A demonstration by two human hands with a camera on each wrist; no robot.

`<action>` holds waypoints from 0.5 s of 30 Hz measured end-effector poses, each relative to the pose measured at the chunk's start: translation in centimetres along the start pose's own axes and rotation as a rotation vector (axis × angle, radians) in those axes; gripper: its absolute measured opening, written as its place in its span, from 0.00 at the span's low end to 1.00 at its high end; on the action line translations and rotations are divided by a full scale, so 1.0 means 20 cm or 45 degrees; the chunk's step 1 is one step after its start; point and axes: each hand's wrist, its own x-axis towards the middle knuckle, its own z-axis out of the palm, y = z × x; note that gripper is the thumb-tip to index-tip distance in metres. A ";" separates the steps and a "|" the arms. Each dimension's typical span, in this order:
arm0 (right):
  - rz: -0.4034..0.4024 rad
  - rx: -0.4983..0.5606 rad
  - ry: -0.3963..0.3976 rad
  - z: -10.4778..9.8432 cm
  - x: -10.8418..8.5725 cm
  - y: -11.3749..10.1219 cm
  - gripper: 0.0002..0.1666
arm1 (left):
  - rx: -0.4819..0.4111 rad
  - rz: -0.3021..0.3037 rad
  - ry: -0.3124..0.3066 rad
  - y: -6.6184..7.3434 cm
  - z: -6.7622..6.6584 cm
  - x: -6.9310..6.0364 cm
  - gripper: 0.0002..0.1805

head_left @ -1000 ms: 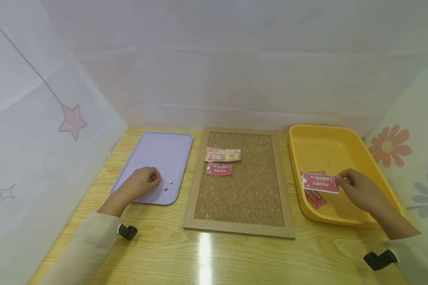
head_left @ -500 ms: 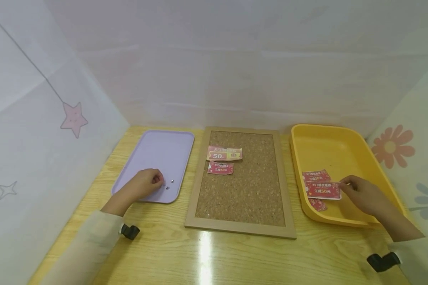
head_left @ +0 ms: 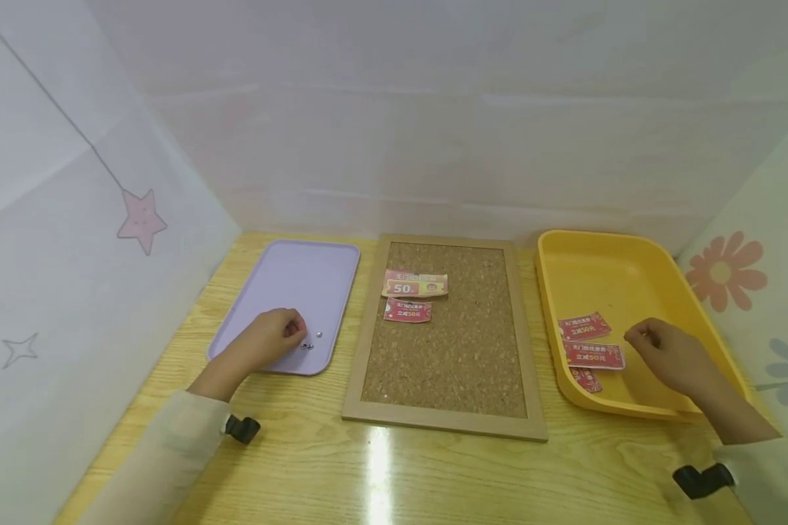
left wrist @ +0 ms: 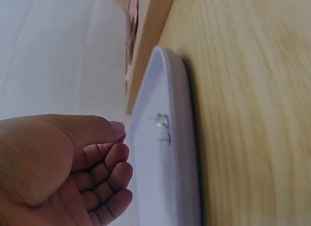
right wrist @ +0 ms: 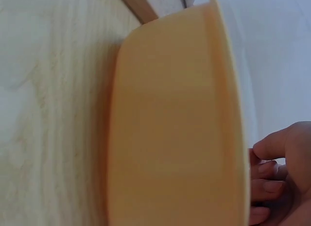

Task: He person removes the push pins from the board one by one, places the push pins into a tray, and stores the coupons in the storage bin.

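Note:
My left hand (head_left: pixel 265 341) hovers over the lilac tray (head_left: pixel 302 277), its fingers curled and its thumb meeting the index finger; nothing shows between them. Small metallic pins (head_left: pixel 319 335) lie just right of its fingertips, also visible as pins (left wrist: pixel 162 120) beyond the left hand (left wrist: pixel 73 167) in the left wrist view. Curled over the yellow bin (head_left: pixel 604 270), my right hand (head_left: pixel 679 361) has its thumb against the index finger, beside a red coupon (head_left: pixel 594 355) that looks free of it. Bin wall (right wrist: pixel 170 114) partly hides the right hand (right wrist: pixel 286 172) in the right wrist view.
A wood-framed corkboard (head_left: pixel 446 357) lies between tray and bin, with a yellow-red coupon (head_left: pixel 416 284) above a smaller red coupon (head_left: pixel 408 311) at its upper left. Another red coupon (head_left: pixel 584 326) lies in the bin. White patterned sheets surround the wooden table (head_left: pixel 302 452).
The coupon that my right hand held has come down onto the others in the bin, and the fingers have let it go. One more pin shows beside my left fingertips.

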 end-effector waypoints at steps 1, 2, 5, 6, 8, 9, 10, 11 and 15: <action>-0.013 -0.003 0.025 0.00 0.00 -0.01 0.26 | 0.000 0.011 0.011 0.02 0.00 0.00 0.05; -0.024 -0.005 0.047 -0.01 0.00 -0.02 0.26 | -0.002 0.021 0.020 0.03 0.00 0.00 0.05; -0.042 -0.006 0.120 -0.02 0.01 -0.08 0.24 | -0.001 0.055 0.046 0.10 -0.01 0.00 0.04; -0.046 0.000 0.140 -0.03 0.01 -0.11 0.24 | 0.000 0.069 0.059 0.13 -0.02 0.01 0.04; -0.046 0.019 0.171 -0.03 0.03 -0.18 0.23 | 0.001 0.110 0.096 0.18 -0.02 0.02 0.04; -0.048 0.035 0.186 -0.03 0.04 -0.22 0.23 | 0.003 0.135 0.118 0.21 -0.02 0.03 0.04; -0.051 0.056 0.196 -0.02 0.05 -0.26 0.23 | 0.002 0.156 0.139 0.24 -0.03 0.04 0.04; -0.056 0.080 0.197 -0.02 0.06 -0.30 0.23 | -0.004 0.177 0.159 0.27 -0.03 0.05 0.04; -0.096 0.181 0.190 0.01 0.10 -0.48 0.23 | -0.047 0.211 0.200 0.39 -0.02 0.09 0.06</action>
